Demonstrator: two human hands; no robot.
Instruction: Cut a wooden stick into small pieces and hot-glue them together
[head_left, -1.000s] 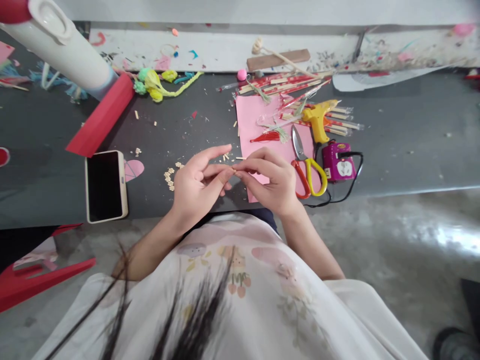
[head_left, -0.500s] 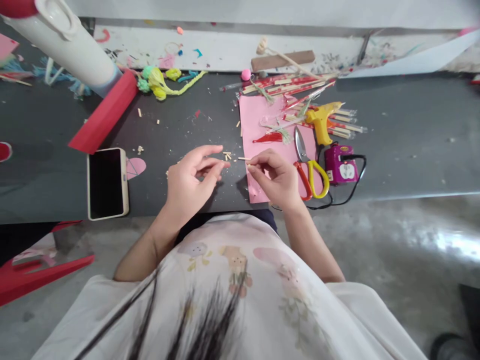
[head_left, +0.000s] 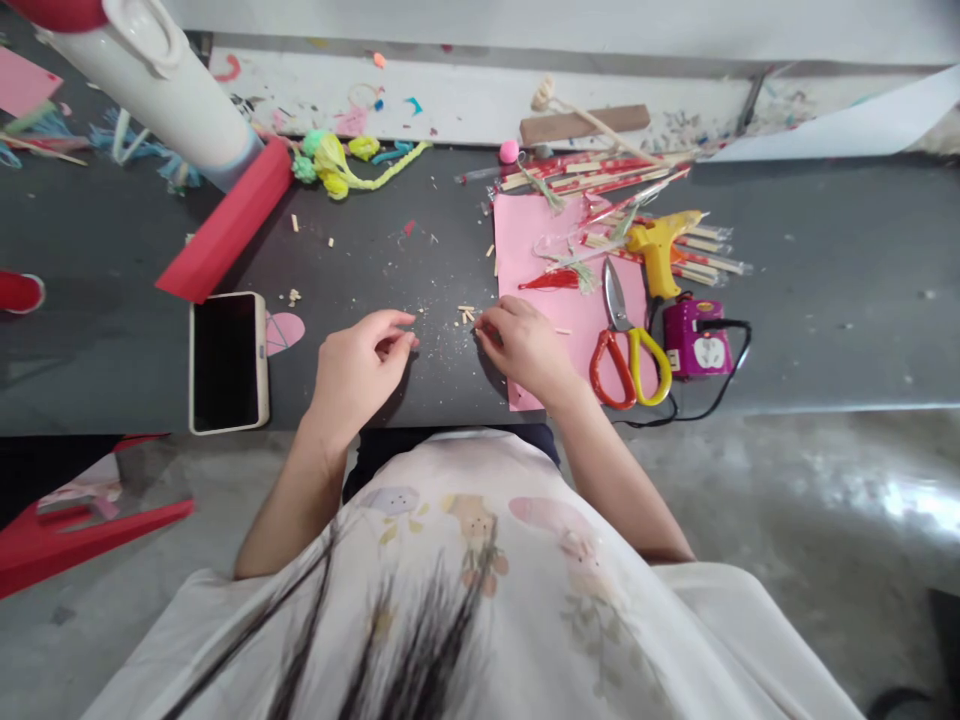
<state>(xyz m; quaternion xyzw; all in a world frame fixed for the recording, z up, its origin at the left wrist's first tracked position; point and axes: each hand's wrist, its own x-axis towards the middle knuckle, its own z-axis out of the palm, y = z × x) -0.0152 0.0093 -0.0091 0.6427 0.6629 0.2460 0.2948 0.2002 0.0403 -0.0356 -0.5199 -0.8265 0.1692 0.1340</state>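
Note:
My left hand (head_left: 358,375) hovers over the dark table with its fingers curved, a gap between thumb and forefinger, and nothing visible in it. Just right of a small pile of cut wooden stick pieces (head_left: 466,314) is my right hand (head_left: 529,348). Its thumb and forefinger point at the pile, slightly apart, and I see nothing between them. Beneath that hand lies a pink sheet (head_left: 517,235), partly covered. A short pale stick piece (head_left: 562,331) rests on the sheet beside my knuckles. Scissors (head_left: 624,335) with one red and one yellow handle lie on the sheet's right side.
A yellow glue gun (head_left: 660,245) and a purple box (head_left: 697,338) with a black cord are at right. Wrapped sticks (head_left: 577,170) lie behind. A phone (head_left: 226,362), a red folded strip (head_left: 229,220) and a tall white bottle (head_left: 180,90) stand or lie at left.
The short stick by my right fingertips is gone from there; one now shows on the pink sheet. My right hand has moved nearer the pile, and my left has drawn back leftward. The view shifted slightly.

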